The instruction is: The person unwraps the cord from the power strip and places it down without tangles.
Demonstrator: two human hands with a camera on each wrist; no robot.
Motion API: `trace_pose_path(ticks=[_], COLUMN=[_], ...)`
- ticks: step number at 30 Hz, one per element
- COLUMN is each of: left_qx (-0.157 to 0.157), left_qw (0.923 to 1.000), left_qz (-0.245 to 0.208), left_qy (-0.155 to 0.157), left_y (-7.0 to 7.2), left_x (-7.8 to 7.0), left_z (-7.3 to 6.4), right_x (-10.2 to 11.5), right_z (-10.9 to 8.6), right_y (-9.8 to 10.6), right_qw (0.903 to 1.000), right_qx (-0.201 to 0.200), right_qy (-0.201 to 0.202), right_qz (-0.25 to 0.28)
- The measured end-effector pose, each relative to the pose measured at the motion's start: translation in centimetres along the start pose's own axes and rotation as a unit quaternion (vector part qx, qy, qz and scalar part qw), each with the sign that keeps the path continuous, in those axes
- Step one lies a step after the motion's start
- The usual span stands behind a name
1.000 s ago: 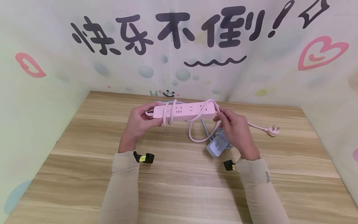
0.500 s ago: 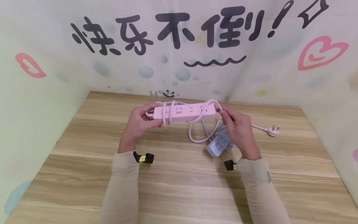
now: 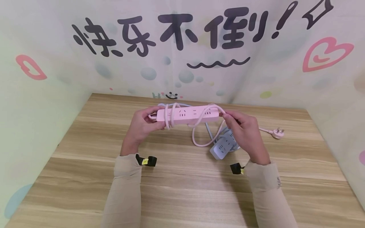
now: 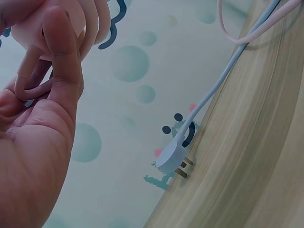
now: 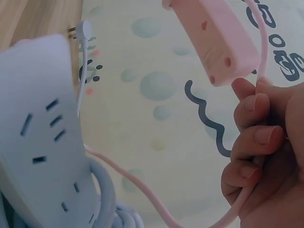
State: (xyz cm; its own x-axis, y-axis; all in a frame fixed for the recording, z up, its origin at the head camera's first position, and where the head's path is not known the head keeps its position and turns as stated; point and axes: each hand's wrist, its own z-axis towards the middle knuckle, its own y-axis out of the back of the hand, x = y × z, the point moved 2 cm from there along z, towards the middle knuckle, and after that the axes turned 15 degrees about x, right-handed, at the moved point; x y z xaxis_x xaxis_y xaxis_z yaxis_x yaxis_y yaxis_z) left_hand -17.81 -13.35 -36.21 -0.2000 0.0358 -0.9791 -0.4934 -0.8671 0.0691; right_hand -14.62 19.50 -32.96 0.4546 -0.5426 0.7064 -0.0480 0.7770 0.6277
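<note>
A pink power strip (image 3: 186, 115) is held up above the table, its cord (image 3: 172, 116) wound around the left part. My left hand (image 3: 141, 123) grips its left end, thumb below and fingers behind. At the right end, my right hand (image 3: 243, 131) holds the pink cord; in the right wrist view its fingers (image 5: 251, 142) curl round that cord. A loop of the cord (image 3: 203, 145) hangs down between the hands. The pink plug (image 3: 278, 133) lies on the table to the right. Below my right hand is a blue power strip (image 3: 223, 146), its own cord wrapped about it.
The blue plug (image 4: 172, 156) lies near the table's back edge, its cord running behind the pink strip. A wood-grain table (image 3: 182, 196) reaches back to a printed curtain (image 3: 119, 76) with large black characters.
My right hand has moved slightly right, away from the pink strip's end, drawing the cord across its face. The windings at the left have shifted a little left. The left hand stays put.
</note>
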Motion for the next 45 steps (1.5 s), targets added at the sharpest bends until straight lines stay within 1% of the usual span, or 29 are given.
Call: trace_pose_path(ticks=[5, 10, 13, 18, 22, 24, 29, 33, 38, 43, 45], left_qx=[-0.009, -0.019, -0.023, -0.028, -0.030, -0.030, -0.034, -0.040, -0.043, -0.044, -0.045], left_qw=[0.9999, 0.9997, 0.9994, 0.9991, 0.9990, 0.9989, 0.9987, 0.9985, 0.9978, 0.9970, 0.9967], left_qz=[0.006, 0.014, 0.014, 0.005, -0.005, -0.008, -0.010, -0.015, -0.027, -0.034, -0.038], left_qy=[0.002, -0.008, -0.019, -0.032, -0.034, -0.035, -0.036, -0.035, -0.043, -0.054, -0.057], left_y=[0.1, 0.3, 0.4, 0.4, 0.5, 0.5, 0.6, 0.7, 0.7, 0.6, 0.6], left_x=[0.1, 0.1, 0.2, 0.2, 0.2, 0.2, 0.1, -0.1, -0.2, -0.4, -0.5], left_z=[-0.1, -0.1, -0.1, -0.1, -0.1, -0.1, -0.2, -0.2, -0.3, -0.3, -0.4], right_x=[0.6, 1.2, 1.4, 1.6, 1.6, 1.5, 1.2, 1.0, 0.3, -0.2, -0.4], right_z=[-0.3, -0.6, -0.8, -1.1, -1.1, -1.2, -1.0, -0.7, -0.5, -0.2, -0.1], right_y=[0.4, 1.0, 1.3, 1.5, 1.4, 1.4, 1.0, 0.6, -0.1, -0.5, -0.6], right_qw=[0.9998, 0.9988, 0.9969, 0.9896, 0.9833, 0.9809, 0.9737, 0.9679, 0.9634, 0.9667, 0.9695], right_qx=[0.018, 0.045, 0.073, 0.136, 0.172, 0.188, 0.227, 0.251, 0.266, 0.249, 0.236], right_qy=[0.003, -0.016, -0.025, -0.032, -0.025, -0.015, -0.002, -0.008, -0.015, -0.015, -0.024], right_qz=[0.000, 0.003, 0.011, 0.034, 0.053, 0.050, 0.022, 0.004, -0.024, -0.055, -0.061])
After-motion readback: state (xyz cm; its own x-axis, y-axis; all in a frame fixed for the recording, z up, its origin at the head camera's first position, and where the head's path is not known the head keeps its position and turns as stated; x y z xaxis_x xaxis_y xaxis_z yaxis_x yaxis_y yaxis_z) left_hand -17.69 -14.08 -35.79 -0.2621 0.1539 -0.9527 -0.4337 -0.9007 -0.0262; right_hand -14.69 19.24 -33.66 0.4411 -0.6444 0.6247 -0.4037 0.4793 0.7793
